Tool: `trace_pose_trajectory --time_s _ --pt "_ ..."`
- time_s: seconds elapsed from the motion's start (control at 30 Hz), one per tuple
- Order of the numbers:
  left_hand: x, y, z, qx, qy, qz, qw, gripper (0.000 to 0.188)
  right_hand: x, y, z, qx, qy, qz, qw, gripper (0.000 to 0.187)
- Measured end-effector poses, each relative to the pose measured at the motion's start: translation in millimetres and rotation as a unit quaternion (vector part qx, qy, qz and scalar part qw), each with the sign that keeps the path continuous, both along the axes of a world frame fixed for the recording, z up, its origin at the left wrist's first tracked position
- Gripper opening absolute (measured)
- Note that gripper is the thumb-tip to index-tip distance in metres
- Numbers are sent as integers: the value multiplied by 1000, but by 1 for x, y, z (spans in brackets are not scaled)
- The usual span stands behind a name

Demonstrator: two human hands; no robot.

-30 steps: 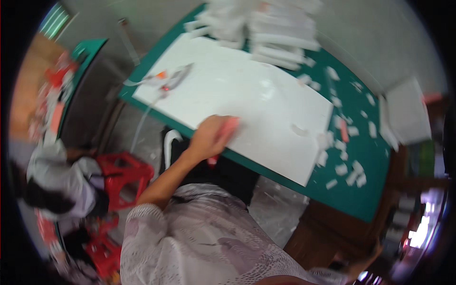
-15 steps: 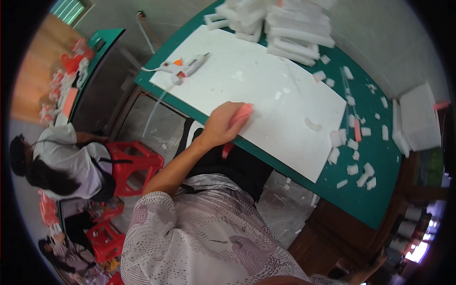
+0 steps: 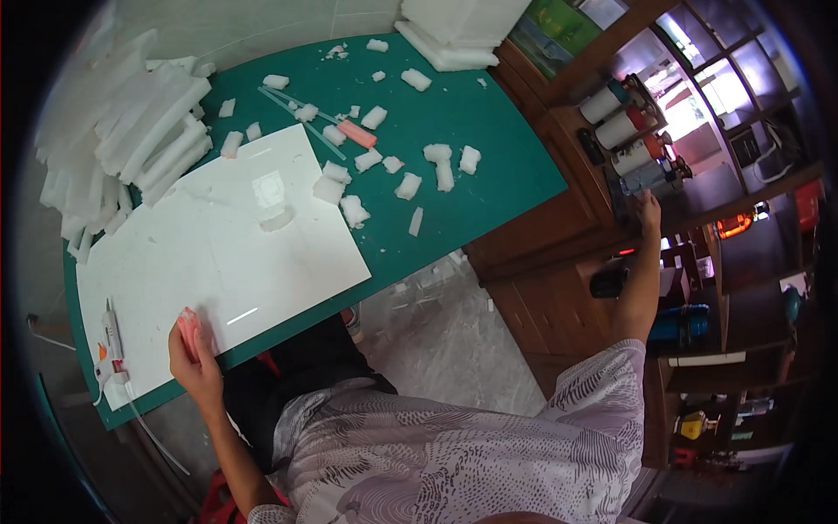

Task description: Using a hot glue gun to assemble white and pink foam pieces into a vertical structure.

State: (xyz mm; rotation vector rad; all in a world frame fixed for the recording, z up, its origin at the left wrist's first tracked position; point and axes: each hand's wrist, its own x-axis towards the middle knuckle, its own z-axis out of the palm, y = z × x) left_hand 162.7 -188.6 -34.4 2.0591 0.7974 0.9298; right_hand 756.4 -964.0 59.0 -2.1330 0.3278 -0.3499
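Head view. Left hand (image 3: 196,362) closed around a pink tool (image 3: 188,332), grip narrow, thumb and fingers wrapped on its lower half, upper end poking out above the knuckles. Tool resting on the near edge of a white board (image 3: 218,253), which spreads up and away from the grip across the green surface (image 3: 471,122). Just outboard of the grip, to its left: a white glue gun (image 3: 112,345) lying along the board's edge, cord trailing down off the surface. Well beyond the grip, past the board's far side: a heap of white foam strips (image 3: 131,122). Far across from the grip, to its right: scattered foam bits (image 3: 436,166) and a second pink tool (image 3: 356,134).

Right hand (image 3: 648,210) stretched out, well apart from the left grip, fingertips up at a dark wooden shelf (image 3: 698,188), just below a row of rolls and cans (image 3: 620,131). Impossible to tell from here whether closed on anything or merely touching; seen from behind and small.

Judged from this: with arms spread so wide and eyes turned toward the shelf, best to hold the pink tool flat and motionless on the board, pressed lightly, no dragging. Worth minding the glue gun's cord beside the left wrist. At the shelf, a slow reach advisable, since the cans stand close together and look easy to knock.
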Motion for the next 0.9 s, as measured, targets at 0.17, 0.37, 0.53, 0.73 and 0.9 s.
trace_pose_trajectory --time_s 0.17,0.37,0.53,0.73,0.9 --pt "2 4 -5 13 -14 -13 1000 26 -22 -7 14 9 25 -1 1000 56" --pt "1 2 0 -9 -22 -24 999 27 -39 21 22 28 34 -5 999 54" --pt "0 3 1 15 -19 -26 999 27 -36 17 2 36 41 -23 998 45" --pt "-3 5 -3 0 -24 -32 999 28 -20 -1 0 -191 43 11 981 50" --pt "5 9 -22 -43 -61 -31 997 29 -26 -19 25 -193 63 121 972 64"
